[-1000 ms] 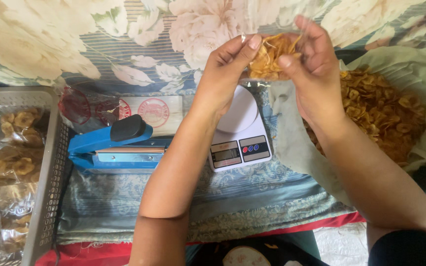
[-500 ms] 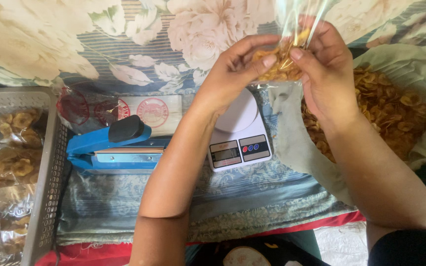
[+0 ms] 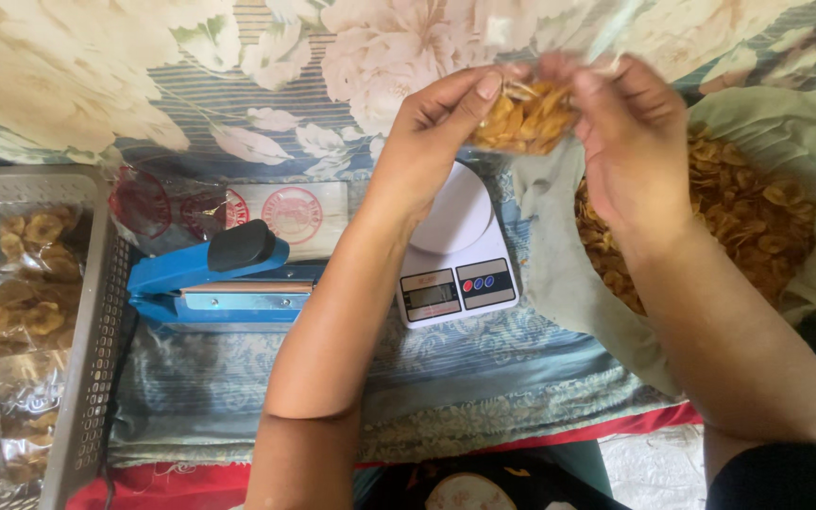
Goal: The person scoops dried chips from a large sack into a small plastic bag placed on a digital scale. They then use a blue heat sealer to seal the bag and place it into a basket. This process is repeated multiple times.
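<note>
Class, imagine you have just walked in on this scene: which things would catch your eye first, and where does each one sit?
First, the clear bag of golden chips held up at top centre between the left hand and the right hand. Below it sits a white kitchen scale, with a blue heat sealer to its left. A big heap of loose chips lies on cloth at the right, and a grey basket of filled bags stands at the far left.

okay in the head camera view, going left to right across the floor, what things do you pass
Grey basket holding bagged chips → blue heat sealer → white kitchen scale → loose chips heaped on a green cloth. Above the scale, the left hand and right hand hold a clear bag of chips.
</note>
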